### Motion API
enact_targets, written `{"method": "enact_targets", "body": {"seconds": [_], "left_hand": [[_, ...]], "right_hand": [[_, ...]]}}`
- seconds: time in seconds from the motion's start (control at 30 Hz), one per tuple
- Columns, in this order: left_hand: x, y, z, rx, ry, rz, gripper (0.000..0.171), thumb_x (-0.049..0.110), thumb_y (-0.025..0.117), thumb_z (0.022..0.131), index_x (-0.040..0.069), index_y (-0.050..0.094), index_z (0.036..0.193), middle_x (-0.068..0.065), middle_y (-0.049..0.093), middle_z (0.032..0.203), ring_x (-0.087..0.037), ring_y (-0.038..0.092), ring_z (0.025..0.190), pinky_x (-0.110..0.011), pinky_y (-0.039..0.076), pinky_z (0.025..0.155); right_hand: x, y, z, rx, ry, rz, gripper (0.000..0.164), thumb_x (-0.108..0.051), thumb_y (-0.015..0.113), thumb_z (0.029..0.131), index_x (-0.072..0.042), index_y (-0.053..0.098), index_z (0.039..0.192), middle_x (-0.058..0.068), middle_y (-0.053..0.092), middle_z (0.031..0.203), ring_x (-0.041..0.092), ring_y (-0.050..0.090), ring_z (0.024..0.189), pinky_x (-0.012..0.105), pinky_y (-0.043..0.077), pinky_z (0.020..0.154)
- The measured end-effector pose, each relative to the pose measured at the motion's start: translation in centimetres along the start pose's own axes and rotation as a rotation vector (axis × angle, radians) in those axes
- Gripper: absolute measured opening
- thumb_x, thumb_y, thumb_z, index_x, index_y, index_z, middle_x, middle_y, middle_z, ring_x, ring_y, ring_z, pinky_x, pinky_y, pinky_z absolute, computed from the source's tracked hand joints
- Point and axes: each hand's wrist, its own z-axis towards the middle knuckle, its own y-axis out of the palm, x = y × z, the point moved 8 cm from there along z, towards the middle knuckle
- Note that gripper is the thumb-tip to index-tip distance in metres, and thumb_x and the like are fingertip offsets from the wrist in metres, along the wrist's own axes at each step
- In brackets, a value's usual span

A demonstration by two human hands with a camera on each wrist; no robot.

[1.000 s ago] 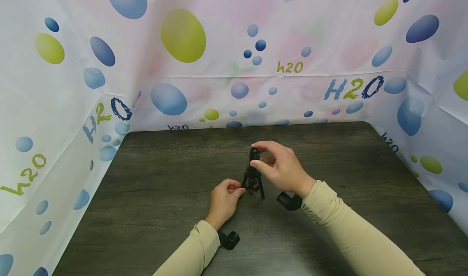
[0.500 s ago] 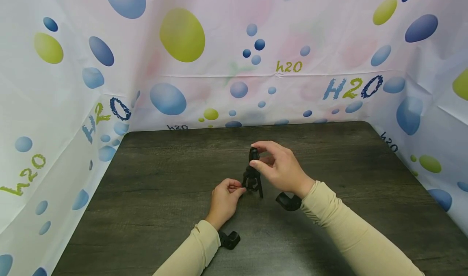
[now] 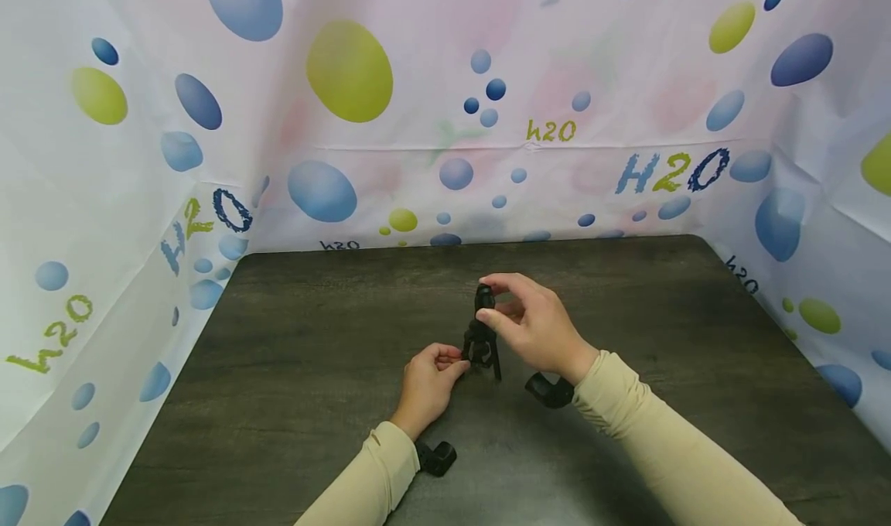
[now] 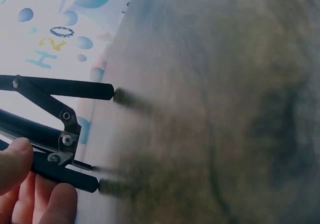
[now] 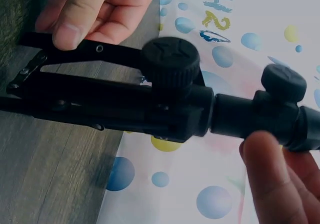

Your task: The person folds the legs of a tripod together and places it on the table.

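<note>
A small black tripod (image 3: 479, 331) stands upright near the middle of the dark table, its legs partly spread. My right hand (image 3: 539, 329) holds its top section between thumb and fingers. Low on the left side, my left hand (image 3: 426, 387) pinches one leg. In the left wrist view, metal hinge braces (image 4: 67, 139) join the legs, and the leg tips meet their reflections on the tabletop. Two round knobs show in the right wrist view, a large knob (image 5: 171, 59) at the collar and a smaller knob (image 5: 284, 81) nearer the right fingers.
The dark wood-grain table (image 3: 313, 317) is bounded behind and at the sides by a white curtain (image 3: 418, 70) with blue and green spots. A black camera mount (image 3: 550, 391) sits under the right wrist, another camera mount (image 3: 436, 459) at the left wrist.
Both hands keep their places on the tripod. The head view shifts only slightly; nothing else visibly differs.
</note>
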Motion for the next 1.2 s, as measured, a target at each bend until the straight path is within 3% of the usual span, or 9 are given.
{"method": "enact_targets", "body": {"seconds": [0.17, 0.33, 0.53, 0.73, 0.97, 1.2], "left_hand": [[0.0, 0.2, -0.1, -0.023, 0.002, 0.009, 0.013, 0.012, 0.077, 0.089, 0.004, 0.071, 0.097, -0.001, 0.070, 0.088, -0.013, 0.067, 0.078, -0.030, 0.055, 0.067], [0.5, 0.2, -0.2, -0.030, 0.056, 0.039, 0.012, 0.012, 0.075, 0.091, 0.005, 0.074, 0.100, -0.001, 0.072, 0.088, -0.014, 0.067, 0.079, -0.029, 0.055, 0.067], [0.7, 0.1, -0.2, -0.002, 0.083, 0.050, 0.010, 0.011, 0.076, 0.090, 0.005, 0.076, 0.097, -0.001, 0.073, 0.086, -0.014, 0.068, 0.077, -0.028, 0.055, 0.065], [0.8, 0.0, -0.2, 0.026, 0.093, 0.047, 0.008, 0.010, 0.076, 0.089, 0.005, 0.076, 0.095, -0.001, 0.073, 0.085, -0.014, 0.069, 0.076, -0.027, 0.055, 0.065], [1.0, -0.1, -0.2, 0.031, 0.098, 0.043, 0.008, 0.010, 0.076, 0.089, 0.005, 0.076, 0.095, 0.000, 0.073, 0.084, -0.014, 0.069, 0.076, -0.027, 0.055, 0.065], [1.1, -0.2, -0.2, 0.030, 0.089, 0.045, 0.009, 0.011, 0.076, 0.089, 0.005, 0.076, 0.096, 0.000, 0.072, 0.085, -0.014, 0.069, 0.078, -0.027, 0.055, 0.067]], "right_hand": [[-0.2, 0.1, -0.3, 0.010, -0.007, -0.007, 0.044, -0.009, 0.072, 0.094, -0.002, 0.057, 0.135, 0.015, 0.062, 0.118, 0.025, 0.072, 0.093, 0.036, 0.059, 0.077], [-0.3, 0.0, -0.3, -0.001, 0.000, 0.005, 0.046, -0.009, 0.072, 0.093, -0.001, 0.057, 0.136, 0.017, 0.062, 0.121, 0.027, 0.072, 0.096, 0.036, 0.058, 0.080], [0.5, 0.1, -0.4, -0.034, 0.082, 0.043, 0.047, -0.012, 0.073, 0.094, 0.002, 0.057, 0.135, 0.018, 0.064, 0.123, 0.027, 0.070, 0.103, 0.035, 0.057, 0.085], [1.6, 0.1, -1.2, -0.043, 0.129, 0.003, 0.044, -0.015, 0.074, 0.093, 0.001, 0.060, 0.132, 0.016, 0.065, 0.124, 0.029, 0.067, 0.107, 0.036, 0.054, 0.090], [2.9, 0.6, -2.9, -0.040, 0.147, -0.016, 0.038, -0.012, 0.073, 0.093, 0.001, 0.063, 0.127, 0.013, 0.067, 0.119, 0.026, 0.067, 0.103, 0.039, 0.055, 0.087], [4.1, 1.5, -4.7, -0.028, 0.180, -0.010, 0.032, -0.009, 0.074, 0.092, 0.001, 0.066, 0.121, 0.011, 0.069, 0.112, 0.021, 0.070, 0.093, 0.035, 0.057, 0.081]]}}
